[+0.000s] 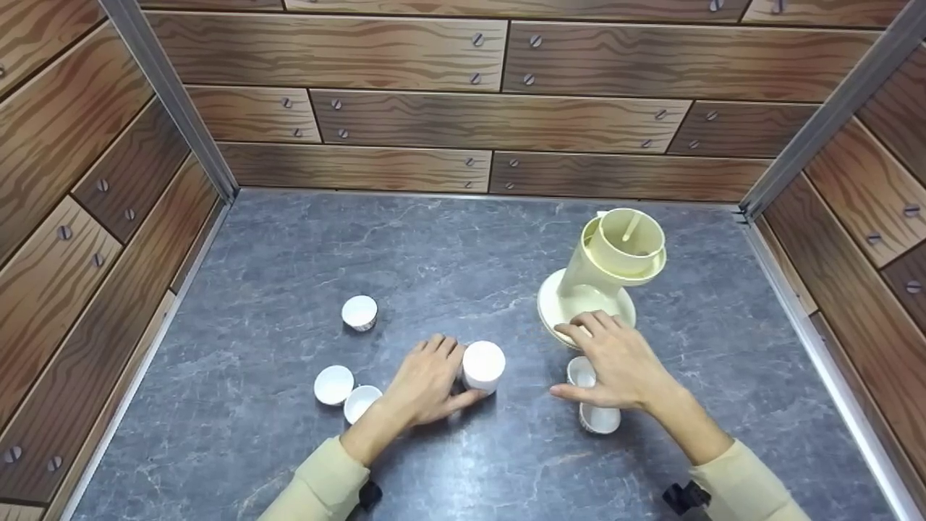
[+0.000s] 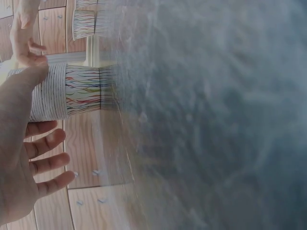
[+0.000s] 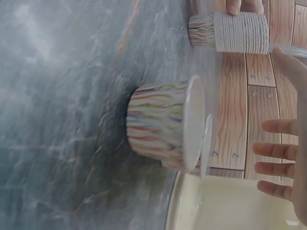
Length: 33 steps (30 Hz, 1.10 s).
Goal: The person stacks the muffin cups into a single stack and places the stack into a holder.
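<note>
My left hand [image 1: 428, 383] holds a stack of white-rimmed paper baking cups [image 1: 483, 364] between thumb and fingers. The stack stands upright on the table, and the left wrist view shows coloured streaks on its lowest cup [image 2: 82, 88]. My right hand [image 1: 615, 365] is spread, holding nothing, above two single cups. One cup [image 1: 580, 370] lies under its palm, partly hidden; the other cup [image 1: 600, 419] is nearer me. The right wrist view shows a streaked cup [image 3: 158, 122] standing upright, apart from the fingers [image 3: 276, 150]. Just beyond this hand stands a cream plastic stand [image 1: 584, 278].
Three more cups stand left of my left hand: a farther cup [image 1: 359, 312], a left cup [image 1: 334, 385] and a cup [image 1: 362, 403] close to my wrist. The stand's tilted tube carries a round cylinder [image 1: 629, 239]. Wood-patterned walls [image 1: 405, 116] enclose the grey table [image 1: 289, 268].
</note>
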Each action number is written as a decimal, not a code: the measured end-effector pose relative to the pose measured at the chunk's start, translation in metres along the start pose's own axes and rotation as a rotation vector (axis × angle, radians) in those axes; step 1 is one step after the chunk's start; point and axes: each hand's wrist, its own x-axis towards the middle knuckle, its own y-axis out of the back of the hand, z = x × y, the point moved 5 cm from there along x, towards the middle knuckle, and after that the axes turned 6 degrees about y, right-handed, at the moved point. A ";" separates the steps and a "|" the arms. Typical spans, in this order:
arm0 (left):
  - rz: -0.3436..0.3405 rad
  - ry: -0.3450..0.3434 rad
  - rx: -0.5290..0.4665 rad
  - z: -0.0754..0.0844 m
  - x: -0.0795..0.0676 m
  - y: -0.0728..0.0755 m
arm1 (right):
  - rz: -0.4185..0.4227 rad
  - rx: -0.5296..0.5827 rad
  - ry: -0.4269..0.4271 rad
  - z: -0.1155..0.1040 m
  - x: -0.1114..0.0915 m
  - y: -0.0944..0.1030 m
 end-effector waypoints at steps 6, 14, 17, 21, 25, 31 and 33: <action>0.001 0.000 -0.002 0.000 0.001 0.001 | 0.006 -0.033 -0.025 0.008 -0.011 -0.005; -0.009 0.008 -0.019 -0.001 0.002 -0.001 | -0.004 -0.098 -0.072 0.015 -0.022 -0.013; -0.010 0.006 -0.018 -0.001 0.002 -0.002 | -0.008 -0.116 -0.092 0.017 -0.025 -0.016; -0.013 0.005 -0.023 -0.001 0.002 -0.002 | -0.026 -0.136 -0.113 0.019 -0.030 -0.020; -0.017 0.004 -0.019 -0.001 0.003 -0.002 | -0.044 -0.152 -0.129 0.021 -0.034 -0.024; -0.024 0.004 -0.024 -0.001 0.002 -0.002 | -0.055 -0.148 -0.157 0.022 -0.038 -0.027; -0.025 0.004 -0.029 -0.001 0.001 -0.002 | -0.058 -0.145 -0.165 0.023 -0.039 -0.029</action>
